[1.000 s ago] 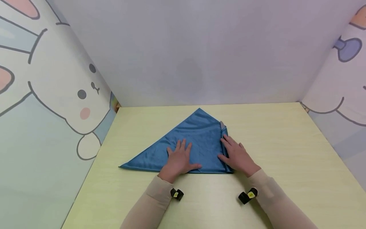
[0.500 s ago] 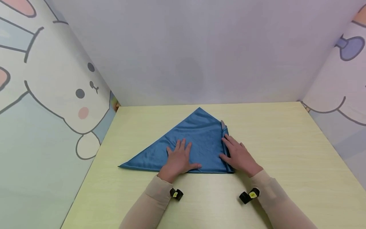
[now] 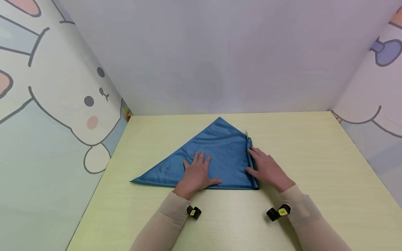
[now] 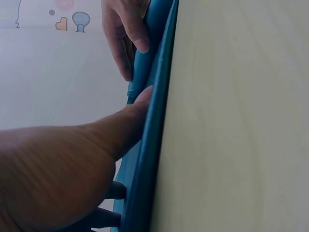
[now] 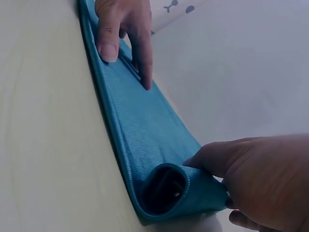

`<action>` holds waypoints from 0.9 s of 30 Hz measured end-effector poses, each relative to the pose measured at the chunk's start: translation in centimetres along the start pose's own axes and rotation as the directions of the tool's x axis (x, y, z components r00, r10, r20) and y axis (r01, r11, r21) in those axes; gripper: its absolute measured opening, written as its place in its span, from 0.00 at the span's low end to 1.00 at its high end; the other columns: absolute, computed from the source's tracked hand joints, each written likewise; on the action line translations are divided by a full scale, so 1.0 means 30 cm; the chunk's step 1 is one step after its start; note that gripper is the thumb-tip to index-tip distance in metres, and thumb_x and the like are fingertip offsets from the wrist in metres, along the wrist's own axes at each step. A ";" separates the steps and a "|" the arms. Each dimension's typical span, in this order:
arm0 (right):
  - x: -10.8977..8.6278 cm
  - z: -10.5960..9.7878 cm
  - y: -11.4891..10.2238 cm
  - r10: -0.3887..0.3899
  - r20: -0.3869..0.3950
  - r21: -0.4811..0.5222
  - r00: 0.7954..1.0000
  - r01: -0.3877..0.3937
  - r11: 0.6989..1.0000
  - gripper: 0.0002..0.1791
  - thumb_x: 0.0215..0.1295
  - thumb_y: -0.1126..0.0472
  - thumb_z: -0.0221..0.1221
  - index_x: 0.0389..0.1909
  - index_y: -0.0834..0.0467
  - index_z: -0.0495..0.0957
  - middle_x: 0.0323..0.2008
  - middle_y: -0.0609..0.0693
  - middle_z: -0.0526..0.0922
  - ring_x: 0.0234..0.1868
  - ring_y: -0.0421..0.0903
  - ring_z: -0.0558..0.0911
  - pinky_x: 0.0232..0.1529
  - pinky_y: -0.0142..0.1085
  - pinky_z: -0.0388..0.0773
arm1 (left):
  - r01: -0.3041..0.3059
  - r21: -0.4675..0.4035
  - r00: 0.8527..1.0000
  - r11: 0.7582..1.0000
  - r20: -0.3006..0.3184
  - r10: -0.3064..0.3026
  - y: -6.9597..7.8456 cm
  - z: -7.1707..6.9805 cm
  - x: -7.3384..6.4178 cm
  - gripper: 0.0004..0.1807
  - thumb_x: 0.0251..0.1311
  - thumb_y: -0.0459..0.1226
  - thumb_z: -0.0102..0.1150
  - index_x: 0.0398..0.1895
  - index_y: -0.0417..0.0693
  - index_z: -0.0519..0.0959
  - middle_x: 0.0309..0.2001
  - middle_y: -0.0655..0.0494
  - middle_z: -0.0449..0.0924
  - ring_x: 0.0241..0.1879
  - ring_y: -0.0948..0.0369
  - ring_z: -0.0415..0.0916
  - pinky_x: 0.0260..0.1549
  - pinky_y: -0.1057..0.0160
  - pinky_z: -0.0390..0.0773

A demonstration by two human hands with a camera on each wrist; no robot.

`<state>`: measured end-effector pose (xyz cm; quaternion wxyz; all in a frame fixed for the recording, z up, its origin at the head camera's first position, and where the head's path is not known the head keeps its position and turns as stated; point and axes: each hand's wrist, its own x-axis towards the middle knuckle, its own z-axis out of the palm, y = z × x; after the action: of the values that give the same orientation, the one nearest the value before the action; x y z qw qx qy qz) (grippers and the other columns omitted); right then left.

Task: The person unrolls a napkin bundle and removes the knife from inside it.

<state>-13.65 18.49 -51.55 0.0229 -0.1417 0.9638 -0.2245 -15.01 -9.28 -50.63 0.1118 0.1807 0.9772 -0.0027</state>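
Beside blue cloth, wide tabletop, right hand on rolled edge

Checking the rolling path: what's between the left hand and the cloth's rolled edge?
Only flat, lightly creased blue cloth lies between the left hand and the rolled edge; the head view shows it.

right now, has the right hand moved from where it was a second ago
Yes: in the head view, the right hand has shifted slightly rightward, judged against the table's far left corner.

No text is legible, yellow labels included.
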 end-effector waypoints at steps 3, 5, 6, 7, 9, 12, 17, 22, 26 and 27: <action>-0.004 -0.014 -0.002 0.009 0.013 0.007 1.000 -0.009 1.000 0.42 0.63 0.50 0.62 0.71 0.65 0.58 0.70 0.64 0.58 0.70 0.64 0.57 0.61 0.67 0.54 | -0.002 -0.003 1.000 1.000 0.000 0.002 -0.001 0.001 0.001 0.60 0.45 0.77 0.49 0.77 0.54 0.50 0.76 0.46 0.42 0.74 0.45 0.40 0.56 0.25 0.50; -0.007 -0.020 -0.004 0.008 0.018 0.004 1.000 -0.008 1.000 0.42 0.63 0.50 0.62 0.71 0.66 0.57 0.70 0.65 0.59 0.69 0.65 0.58 0.61 0.67 0.54 | -0.002 -0.005 1.000 1.000 -0.002 0.002 -0.001 0.000 0.000 0.60 0.45 0.77 0.49 0.77 0.54 0.51 0.76 0.46 0.43 0.74 0.45 0.40 0.56 0.25 0.50; -0.007 -0.023 -0.005 0.008 0.021 0.003 1.000 -0.008 1.000 0.42 0.63 0.51 0.62 0.71 0.66 0.57 0.69 0.65 0.59 0.69 0.65 0.59 0.61 0.67 0.54 | -0.002 -0.003 1.000 1.000 -0.001 0.002 -0.001 0.000 0.000 0.60 0.45 0.77 0.49 0.77 0.54 0.51 0.76 0.46 0.43 0.74 0.45 0.40 0.56 0.25 0.50; -0.008 -0.025 -0.006 0.007 0.023 0.002 1.000 -0.008 1.000 0.42 0.63 0.51 0.62 0.71 0.66 0.57 0.69 0.66 0.60 0.69 0.65 0.59 0.61 0.67 0.55 | -0.002 -0.003 1.000 1.000 0.000 0.002 -0.001 0.000 -0.001 0.60 0.45 0.77 0.49 0.77 0.54 0.50 0.76 0.46 0.43 0.74 0.45 0.40 0.56 0.25 0.50; -0.010 -0.027 -0.006 0.009 0.025 -0.004 1.000 -0.008 1.000 0.42 0.63 0.51 0.62 0.71 0.66 0.57 0.69 0.66 0.60 0.68 0.66 0.60 0.61 0.67 0.55 | -0.003 -0.002 1.000 1.000 -0.001 0.003 -0.001 -0.001 -0.001 0.60 0.45 0.77 0.49 0.77 0.54 0.50 0.76 0.46 0.43 0.74 0.45 0.39 0.56 0.25 0.51; -0.013 -0.028 -0.004 0.011 0.024 -0.011 1.000 -0.011 1.000 0.41 0.64 0.52 0.62 0.71 0.67 0.57 0.68 0.66 0.61 0.68 0.65 0.61 0.60 0.67 0.55 | -0.007 -0.003 1.000 1.000 -0.002 0.007 -0.003 0.000 -0.001 0.60 0.45 0.77 0.48 0.77 0.54 0.50 0.76 0.46 0.42 0.74 0.45 0.39 0.56 0.25 0.50; -0.017 -0.031 -0.002 0.017 0.024 -0.027 1.000 -0.016 1.000 0.41 0.64 0.53 0.61 0.71 0.67 0.57 0.68 0.67 0.61 0.68 0.65 0.61 0.60 0.66 0.56 | -0.009 -0.006 1.000 1.000 -0.008 0.009 -0.005 0.001 -0.001 0.60 0.45 0.77 0.48 0.77 0.54 0.50 0.76 0.46 0.43 0.74 0.45 0.39 0.56 0.25 0.51; -0.023 -0.036 -0.002 0.053 0.052 -0.061 0.997 -0.050 0.997 0.40 0.64 0.56 0.60 0.71 0.68 0.56 0.67 0.68 0.61 0.68 0.66 0.59 0.62 0.66 0.54 | -0.005 -0.006 1.000 1.000 0.000 0.005 -0.004 0.001 0.001 0.60 0.44 0.78 0.48 0.77 0.55 0.50 0.76 0.46 0.42 0.74 0.46 0.38 0.56 0.25 0.51; -0.027 -0.040 0.005 0.082 0.070 -0.074 0.994 -0.077 0.994 0.39 0.64 0.57 0.60 0.71 0.68 0.56 0.67 0.69 0.61 0.68 0.67 0.58 0.62 0.66 0.53 | -0.003 -0.010 1.000 1.000 0.002 0.003 -0.005 0.000 0.003 0.61 0.44 0.78 0.48 0.77 0.55 0.50 0.76 0.47 0.42 0.74 0.46 0.38 0.56 0.25 0.50; -0.028 -0.041 0.006 0.084 0.072 -0.074 0.994 -0.079 0.994 0.39 0.64 0.57 0.60 0.71 0.68 0.56 0.67 0.69 0.61 0.68 0.67 0.58 0.61 0.66 0.53 | -0.004 -0.012 1.000 1.000 0.000 0.004 -0.005 0.000 0.003 0.60 0.44 0.78 0.48 0.77 0.55 0.50 0.76 0.47 0.42 0.74 0.46 0.38 0.56 0.25 0.50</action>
<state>-13.05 19.42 -50.54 0.0631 -0.1112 0.9746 -0.1838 -15.15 -9.39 -50.67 0.1130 0.1819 0.9768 0.0032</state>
